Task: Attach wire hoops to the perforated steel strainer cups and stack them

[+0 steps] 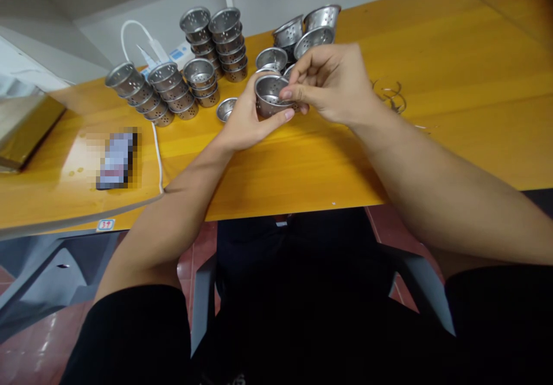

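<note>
A small perforated metal cup (271, 99) is held above the table, its mouth tipped toward me. My left hand (248, 119) wraps around it from the left, thumb along its near side. At the cup's right rim, my right hand (332, 82) is closed in a pinch, the thumb tip over the opening; whatever lies between its fingertips is hidden. Just left of my left hand, a single cup (226, 109) rests on the table, partly covered. Behind my hands stands a loose cluster of similar cups (314, 40), some tilted.
Stacked perforated cups (166, 88) stand at the left and back, with another tall stack (228, 45) behind. A blurred phone (116, 160), a white cable (158, 157) and a box (28, 128) are on the left. Thin curved strips (394, 95) lie at right on the wooden table (285, 177).
</note>
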Action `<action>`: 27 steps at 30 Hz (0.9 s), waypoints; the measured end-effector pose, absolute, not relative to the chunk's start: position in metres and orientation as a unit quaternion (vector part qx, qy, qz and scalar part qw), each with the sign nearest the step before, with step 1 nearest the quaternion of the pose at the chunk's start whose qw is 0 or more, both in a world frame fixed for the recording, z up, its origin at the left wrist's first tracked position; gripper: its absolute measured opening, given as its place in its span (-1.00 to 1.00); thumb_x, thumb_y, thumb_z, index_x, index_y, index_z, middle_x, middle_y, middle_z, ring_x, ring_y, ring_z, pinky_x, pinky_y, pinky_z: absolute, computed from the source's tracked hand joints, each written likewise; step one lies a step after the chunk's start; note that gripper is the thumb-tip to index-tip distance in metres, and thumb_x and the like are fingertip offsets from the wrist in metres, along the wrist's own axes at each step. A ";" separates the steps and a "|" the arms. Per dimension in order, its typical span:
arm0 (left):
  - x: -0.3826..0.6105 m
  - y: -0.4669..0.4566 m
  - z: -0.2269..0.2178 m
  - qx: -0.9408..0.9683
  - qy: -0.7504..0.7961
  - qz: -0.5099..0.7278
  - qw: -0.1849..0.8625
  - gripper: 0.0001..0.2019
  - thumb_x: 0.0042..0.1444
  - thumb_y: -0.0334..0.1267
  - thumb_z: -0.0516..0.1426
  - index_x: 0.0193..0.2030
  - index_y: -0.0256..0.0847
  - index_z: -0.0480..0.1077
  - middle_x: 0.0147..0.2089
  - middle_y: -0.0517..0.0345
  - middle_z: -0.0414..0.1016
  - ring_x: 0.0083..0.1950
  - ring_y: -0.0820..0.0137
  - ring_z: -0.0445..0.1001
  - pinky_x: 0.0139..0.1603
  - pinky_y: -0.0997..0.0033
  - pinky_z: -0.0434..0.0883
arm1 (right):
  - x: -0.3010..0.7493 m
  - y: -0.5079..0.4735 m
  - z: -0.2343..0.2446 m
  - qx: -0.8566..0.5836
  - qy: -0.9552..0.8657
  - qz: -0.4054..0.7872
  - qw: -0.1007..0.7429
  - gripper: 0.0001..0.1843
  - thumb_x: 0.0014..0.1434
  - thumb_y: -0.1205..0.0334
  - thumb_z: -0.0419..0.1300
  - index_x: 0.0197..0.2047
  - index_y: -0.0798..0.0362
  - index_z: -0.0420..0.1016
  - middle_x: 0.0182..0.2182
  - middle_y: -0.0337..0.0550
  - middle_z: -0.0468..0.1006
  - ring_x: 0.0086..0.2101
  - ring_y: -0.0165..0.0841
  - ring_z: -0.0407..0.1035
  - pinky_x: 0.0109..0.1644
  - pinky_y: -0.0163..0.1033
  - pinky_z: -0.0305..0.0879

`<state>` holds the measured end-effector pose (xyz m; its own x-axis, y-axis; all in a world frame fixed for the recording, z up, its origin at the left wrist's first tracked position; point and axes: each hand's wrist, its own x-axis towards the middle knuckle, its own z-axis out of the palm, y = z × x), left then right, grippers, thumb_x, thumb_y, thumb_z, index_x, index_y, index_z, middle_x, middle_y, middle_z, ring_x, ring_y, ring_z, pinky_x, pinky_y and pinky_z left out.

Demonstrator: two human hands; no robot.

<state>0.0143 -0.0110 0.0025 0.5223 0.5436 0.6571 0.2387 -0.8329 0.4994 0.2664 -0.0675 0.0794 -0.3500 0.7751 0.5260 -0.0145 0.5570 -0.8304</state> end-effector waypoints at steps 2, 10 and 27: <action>0.014 -0.012 0.004 0.854 0.234 0.431 0.172 0.08 0.40 0.92 0.20 0.66 0.12 0.29 0.49 -0.04 0.60 0.56 -0.20 0.73 0.68 -0.37 0.64 | 0.266 -0.069 0.081 -0.270 -0.725 0.386 0.503 -0.22 0.08 -0.59 0.88 -0.28 -0.17 0.64 -0.45 -0.23 0.62 -0.50 -0.25 0.38 -0.41 -0.07 0.39; 0.010 -0.011 0.003 0.853 0.228 0.438 0.169 0.06 0.43 0.88 0.22 0.70 0.17 0.24 0.54 -0.07 0.54 0.61 -0.18 0.66 0.71 -0.31 0.61 | 0.269 -0.071 0.079 -0.269 -0.739 0.324 0.525 -0.19 0.23 -0.74 0.72 -0.03 -0.17 0.77 -0.23 -0.13 0.71 -0.39 -0.24 0.44 -0.31 -0.05 0.46; 0.000 -0.001 0.001 0.848 0.244 0.447 0.148 0.05 0.46 0.84 0.22 0.74 0.17 0.22 0.61 -0.11 0.52 0.66 -0.17 0.62 0.75 -0.25 0.57 | 0.285 -0.071 0.081 -0.282 -0.829 0.165 0.455 -0.84 0.55 -0.14 0.58 0.09 -0.35 0.88 0.23 -0.03 0.78 -0.08 -0.06 0.63 0.02 0.08 0.69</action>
<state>-0.0005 -0.0006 0.0014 0.4808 0.5461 0.6860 0.2807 -0.8370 0.4697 0.2847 -0.0707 0.0806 -0.4274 0.6172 0.6606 0.3171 0.7866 -0.5298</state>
